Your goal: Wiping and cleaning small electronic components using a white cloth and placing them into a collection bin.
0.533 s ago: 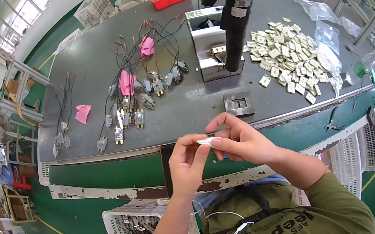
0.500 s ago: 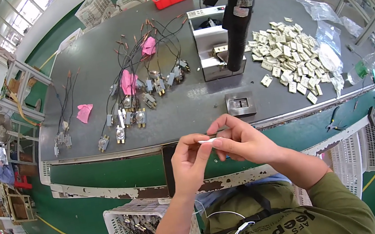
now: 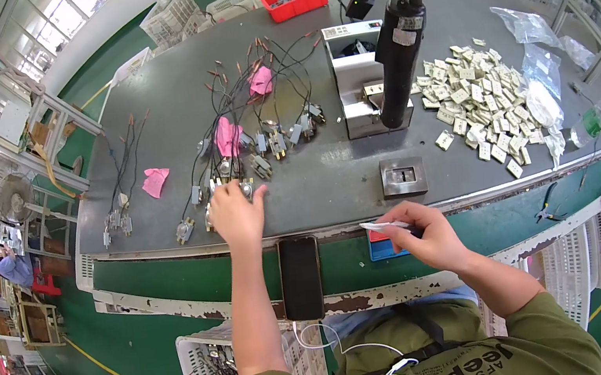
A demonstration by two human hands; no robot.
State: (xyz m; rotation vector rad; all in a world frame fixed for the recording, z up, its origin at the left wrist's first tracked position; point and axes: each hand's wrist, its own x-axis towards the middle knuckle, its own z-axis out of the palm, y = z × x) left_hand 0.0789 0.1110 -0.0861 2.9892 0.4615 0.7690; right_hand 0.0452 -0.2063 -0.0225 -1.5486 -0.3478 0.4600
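My left hand [image 3: 237, 214] reaches over the near side of a cluster of grey wired parts with metal prongs [image 3: 275, 142]. Its thumb stands apart and its fingertips touch the parts; they partly hide what lies beneath them. Above the table's front ledge, my right hand [image 3: 429, 236] pinches a slim white pointed thing [image 3: 380, 226], with something dark showing at its back end. Just below that hand lies a small red and blue box [image 3: 382, 250]. A square metal block [image 3: 403, 177] with a slot sits behind the right hand.
A black cylindrical tool [image 3: 400, 59] hangs over a metal fixture [image 3: 377, 121]. To its right lies a heap of cream rectangular pieces [image 3: 480, 98], with plastic bags [image 3: 541, 80] beyond. A phone [image 3: 301, 278] rests on the front ledge; pliers [image 3: 548, 209] lie farther right. A red bin [image 3: 295, 1] stands at the back.
My hands have parted. The left has moved forward and left onto the wired parts, uncovering the phone; the right has shifted right, keeping the white thing. The view has shifted slightly.
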